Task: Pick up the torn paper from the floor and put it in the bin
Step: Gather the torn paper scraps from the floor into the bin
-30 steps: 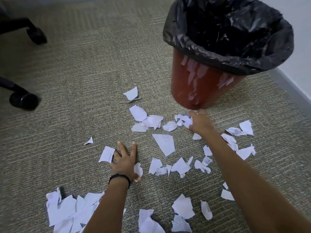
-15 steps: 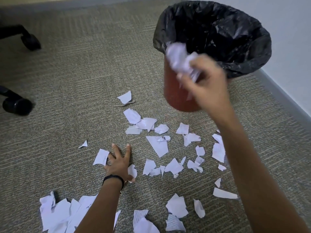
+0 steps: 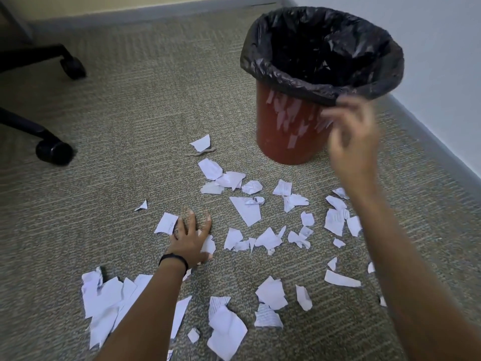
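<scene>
Several white scraps of torn paper (image 3: 248,209) lie scattered over the carpet in front of me. A red bin (image 3: 286,131) with a black liner (image 3: 322,50) stands at the upper right. My right hand (image 3: 351,142) hovers blurred in front of the bin's near rim, fingers loose, with no paper in it. My left hand (image 3: 191,235) presses flat on the carpet with fingers spread, lying partly over one scrap (image 3: 209,244) and next to another (image 3: 166,223).
Two black chair legs with castors (image 3: 53,152) (image 3: 74,66) reach in from the left. A grey skirting board and white wall (image 3: 442,74) run along the right, close behind the bin. A larger heap of scraps (image 3: 106,300) lies near my left forearm.
My right hand picked up a crumpled bunch of scraps from the floor, lifted it to the bin and now is empty. The left hand stayed planted on the carpet.
</scene>
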